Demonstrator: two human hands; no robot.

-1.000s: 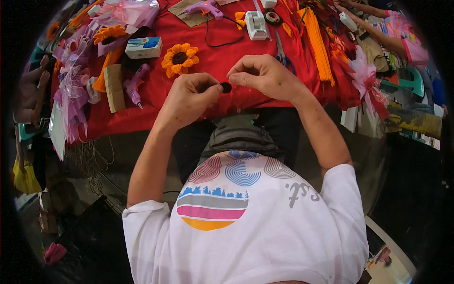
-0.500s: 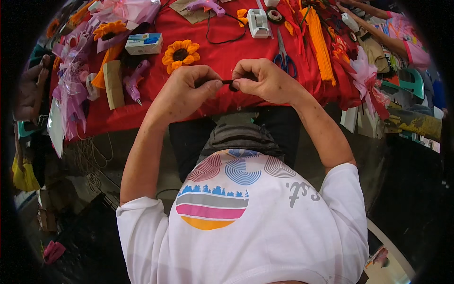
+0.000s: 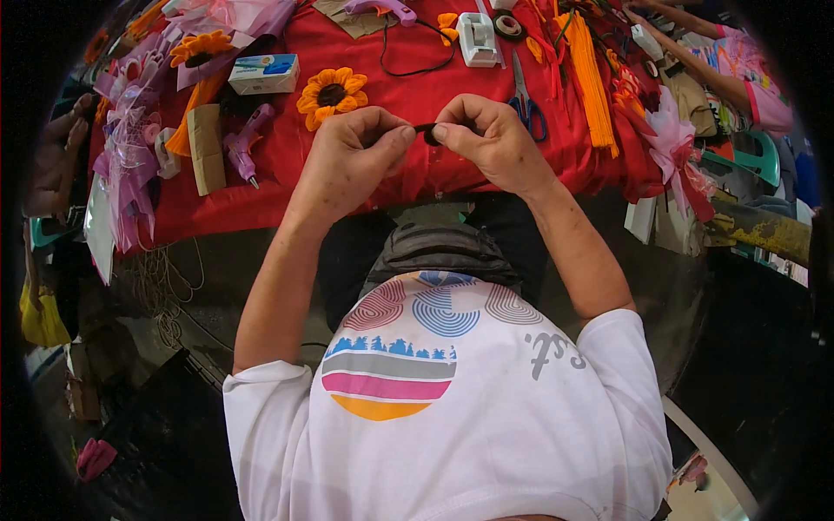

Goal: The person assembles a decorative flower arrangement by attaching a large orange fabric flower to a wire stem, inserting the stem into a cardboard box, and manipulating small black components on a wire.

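My left hand (image 3: 356, 156) and my right hand (image 3: 495, 139) pinch a small dark fuzzy piece (image 3: 425, 128) between thumbs and forefingers, its short strip showing between the fingertips. Both hands are raised over the front of the red tablecloth (image 3: 287, 165). Just beyond them lies an orange felt-like sunflower (image 3: 332, 95) with a dark brown centre. Left of my hands are a pink glue gun (image 3: 248, 139), a brown paper strip (image 3: 207, 148) and a white-blue box (image 3: 263, 74). Blue-handled scissors (image 3: 527, 117) lie beyond my right hand.
Pink-wrapped bouquets (image 3: 130, 174) crowd the left edge. A white tape dispenser (image 3: 478, 43), dark tape rolls (image 3: 509, 28) and orange stems (image 3: 589, 87) are at the back. At right, another person's arms (image 3: 712, 74) reach over the table near teal chairs (image 3: 751, 161). Loose cords (image 3: 161, 286) lie below left.
My right hand has closed on the dark piece that was at my left fingertips, which went from a round shape to a short strip between both hands. Both hands have risen slightly.
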